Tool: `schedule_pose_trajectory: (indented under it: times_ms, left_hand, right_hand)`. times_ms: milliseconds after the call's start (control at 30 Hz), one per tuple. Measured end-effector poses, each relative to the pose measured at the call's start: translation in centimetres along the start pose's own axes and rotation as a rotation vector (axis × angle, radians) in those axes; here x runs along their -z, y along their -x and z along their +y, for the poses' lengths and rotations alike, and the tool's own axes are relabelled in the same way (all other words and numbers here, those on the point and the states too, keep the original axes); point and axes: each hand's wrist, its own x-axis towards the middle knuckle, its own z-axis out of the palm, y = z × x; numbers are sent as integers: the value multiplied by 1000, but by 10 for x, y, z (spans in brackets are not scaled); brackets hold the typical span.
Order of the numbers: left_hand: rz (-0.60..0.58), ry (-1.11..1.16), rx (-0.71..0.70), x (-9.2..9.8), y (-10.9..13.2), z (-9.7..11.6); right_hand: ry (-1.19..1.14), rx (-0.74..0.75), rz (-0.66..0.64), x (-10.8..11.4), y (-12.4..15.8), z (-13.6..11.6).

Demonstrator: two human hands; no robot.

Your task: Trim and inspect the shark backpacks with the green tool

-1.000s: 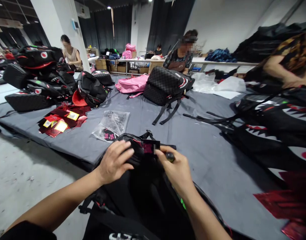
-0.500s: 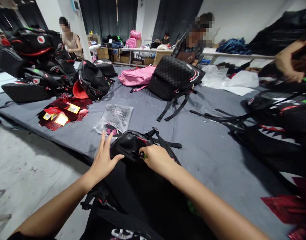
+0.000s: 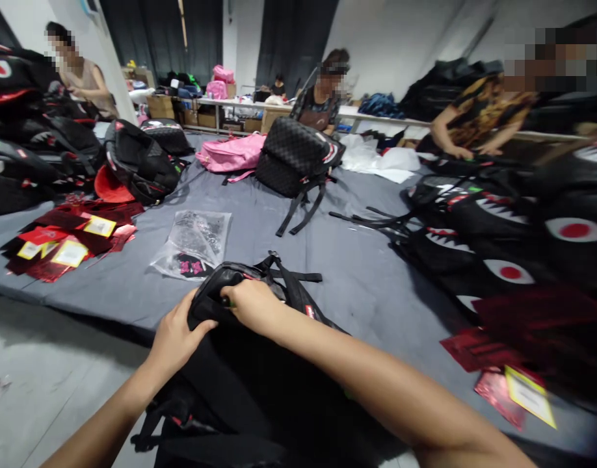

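A black backpack (image 3: 259, 364) lies in front of me at the near edge of a grey padded table (image 3: 357, 273). My left hand (image 3: 174, 338) grips the left side of the backpack's top, fingers curled round the fabric. My right hand (image 3: 252, 302) is closed on the top of the backpack, with a small green-tipped thing barely showing under the fingers. A clear plastic bag (image 3: 194, 244) with small pink and black pieces lies just beyond the backpack.
Red hang tags (image 3: 59, 237) lie at left, more red tags (image 3: 513, 383) at right. Black shark-face backpacks (image 3: 503, 234) pile up on the right and far left. A checkered backpack (image 3: 293, 156) and a pink bag (image 3: 230, 153) sit mid-table. Other people work at the far side.
My view swung right and down. The pink tag once held at the backpack's top is out of sight. My left hand went from spread fingers to gripping the fabric; my right hand moved left.
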Motion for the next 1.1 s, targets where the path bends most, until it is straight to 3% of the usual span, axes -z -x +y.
schedule_pose_trajectory:
  times_ms: [133, 233, 400, 533, 600, 667, 767, 867, 967, 1100]
  left_hand:
    - [-31, 10, 19, 2, -1, -5]
    - [-55, 9, 53, 5, -1, -3]
    - [-121, 8, 116, 10, -14, 1]
    - [-290, 198, 62, 13, -33, 2]
    - [-296, 258, 45, 16, -36, 13]
    - [-248, 213, -26, 22, -33, 39]
    - [-180, 123, -316, 33, -25, 98]
    - [-164, 97, -622, 46, -30, 167]
    - [-161, 4, -876, 64, -50, 229]
    - [-70, -163, -1106, 100, -74, 303]
  right_hand:
    - [-15, 82, 10, 2, -23, -7]
    - [15, 88, -25, 5, -14, 0]
    - [144, -114, -140, 10, 44, 22]
    - [148, -232, -52, 14, 91, 29]
    - [-38, -287, -38, 8, 117, 30]
    - [-397, -394, -130, -6, 147, 31]
    - [-806, -604, -181, -24, 195, 32]
    - [-861, -739, 4, -20, 240, 34]
    - [-857, -796, 134, 3, 269, 37]
    - [-813, -695, 405, 39, 282, 56]
